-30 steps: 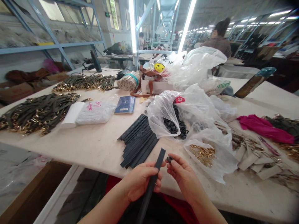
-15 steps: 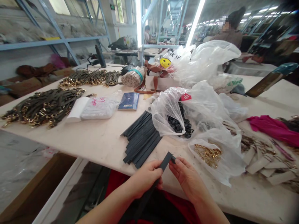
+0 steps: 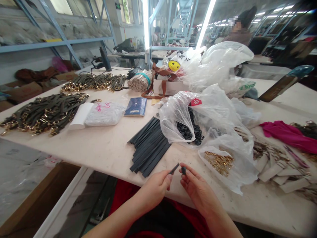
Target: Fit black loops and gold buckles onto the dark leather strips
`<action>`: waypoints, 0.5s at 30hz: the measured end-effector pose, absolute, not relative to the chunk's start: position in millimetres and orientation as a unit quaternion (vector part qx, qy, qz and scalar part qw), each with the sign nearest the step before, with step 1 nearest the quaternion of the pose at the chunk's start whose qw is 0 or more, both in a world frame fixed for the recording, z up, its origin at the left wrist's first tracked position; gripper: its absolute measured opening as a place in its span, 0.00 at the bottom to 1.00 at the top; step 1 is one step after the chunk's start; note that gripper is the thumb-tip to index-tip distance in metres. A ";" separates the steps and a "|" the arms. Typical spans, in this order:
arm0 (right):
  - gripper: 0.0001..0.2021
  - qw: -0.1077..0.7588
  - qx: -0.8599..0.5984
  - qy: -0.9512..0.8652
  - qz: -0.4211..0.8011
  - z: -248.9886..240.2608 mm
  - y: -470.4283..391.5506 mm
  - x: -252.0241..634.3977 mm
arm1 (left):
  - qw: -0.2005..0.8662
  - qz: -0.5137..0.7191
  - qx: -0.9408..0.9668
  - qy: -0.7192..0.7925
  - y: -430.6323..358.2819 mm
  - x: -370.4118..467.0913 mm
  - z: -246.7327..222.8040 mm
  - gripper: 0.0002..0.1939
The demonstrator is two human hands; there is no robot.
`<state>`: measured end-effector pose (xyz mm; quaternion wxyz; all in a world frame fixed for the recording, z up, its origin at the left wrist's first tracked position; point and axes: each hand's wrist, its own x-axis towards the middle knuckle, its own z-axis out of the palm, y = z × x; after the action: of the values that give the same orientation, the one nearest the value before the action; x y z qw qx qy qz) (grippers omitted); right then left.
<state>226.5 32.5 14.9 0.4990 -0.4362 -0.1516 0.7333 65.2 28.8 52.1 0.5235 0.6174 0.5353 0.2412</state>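
My left hand is closed on a dark strap, whose end sticks out past my thumb, edge-on to me. Between the fingertips of my right hand sits a small black loop, close to the strap's tip; I cannot tell whether they touch. Beyond my hands lies a stack of dark straps. To its right, an opened clear plastic bag holds many small black loops. Gold metal clasps lie in another clear bag nearer my right hand.
Finished-looking dark straps with gold hardware are heaped at the left. A blue booklet and a white packet lie mid-table. Pale straps and magenta cloth are at the right. A person is in the background.
My left hand has turned the strap from its flat face to its edge, and less of it shows. My right fingers have shifted around the small loop, which stays beside the strap's end.
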 end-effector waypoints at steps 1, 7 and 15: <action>0.16 0.498 -0.434 -0.152 0.735 15.4 31.8 226.1 | 0.539 0.215 0.618 0.531 28.1 65.5 53.0 0.20; 0.15 0.488 -0.452 -0.262 0.699 10.8 28.5 229.2 | 0.601 0.119 0.602 0.513 27.4 65.6 59.0 0.18; 0.15 0.452 -0.503 -0.393 0.623 11.8 28.1 237.9 | 0.549 0.104 0.648 0.518 29.8 63.6 68.4 0.18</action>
<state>237.9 28.1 11.8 0.4525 -0.5032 -0.3926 0.6228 63.6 29.8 68.4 0.5491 0.6477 0.5178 0.1043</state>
